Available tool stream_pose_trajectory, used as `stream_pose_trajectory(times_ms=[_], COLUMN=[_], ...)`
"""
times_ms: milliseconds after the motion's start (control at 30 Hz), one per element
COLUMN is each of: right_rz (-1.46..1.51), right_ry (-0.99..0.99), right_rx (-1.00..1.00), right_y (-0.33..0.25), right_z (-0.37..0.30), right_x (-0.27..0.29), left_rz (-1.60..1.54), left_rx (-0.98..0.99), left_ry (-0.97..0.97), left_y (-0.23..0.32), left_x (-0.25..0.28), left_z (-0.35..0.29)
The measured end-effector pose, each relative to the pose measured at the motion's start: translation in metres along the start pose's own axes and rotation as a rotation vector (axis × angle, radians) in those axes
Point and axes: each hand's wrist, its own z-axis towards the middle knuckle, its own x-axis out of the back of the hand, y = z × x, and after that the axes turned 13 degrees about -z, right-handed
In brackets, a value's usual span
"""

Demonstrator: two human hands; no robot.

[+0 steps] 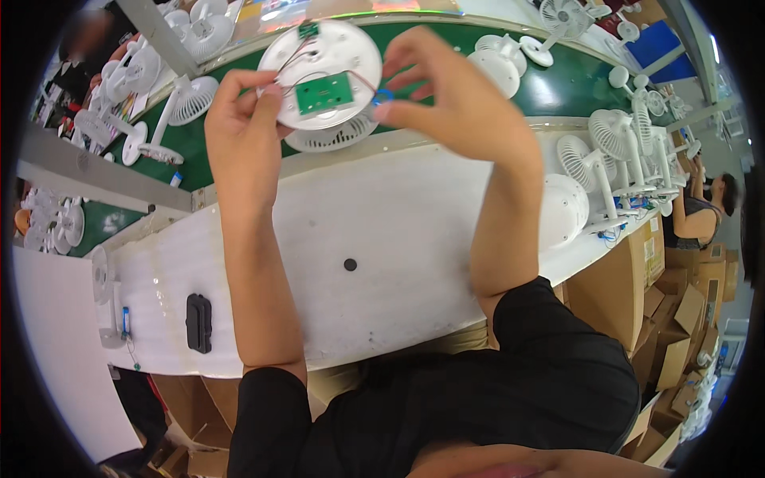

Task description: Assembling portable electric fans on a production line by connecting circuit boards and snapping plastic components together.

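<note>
My left hand (251,119) pinches the left edge of a round white fan base (351,60) between thumb and fingers. The base's underside is turned up, showing a green circuit board (323,93), a smaller green board (308,29) at the rim and thin wires. At the right edge, my right hand (450,95) has thumb and fingers apart, slightly blurred. A small blue piece (382,97) shows beside that thumb; whether it is touched I cannot tell. Below the base, a white fan head with a slotted grille (333,135) is partly hidden.
A white worktable (382,231) carries a small black disc (351,264) and a black oblong part (198,323). Beyond it runs a green conveyor (446,40) with several white fans. More fans (613,135) stand at right, above cardboard boxes (610,279). Another person (701,211) works far right.
</note>
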Motion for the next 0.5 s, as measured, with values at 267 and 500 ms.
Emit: stream_pose_trajectory(times_ms=[267,500], right_rz=[0.535,0.639], right_ry=[-0.207,-0.192], right_rx=[-0.155,-0.276], right_y=[-0.033,-0.049], right_z=[0.0,-0.011], right_x=[0.003,0.02], left_rz=[0.092,0.131], left_rx=[-0.024,-0.095], left_ry=[0.023,-0.095], left_y=[0.004,0.015], left_x=[0.005,0.004], left_z=[-0.014,-0.03])
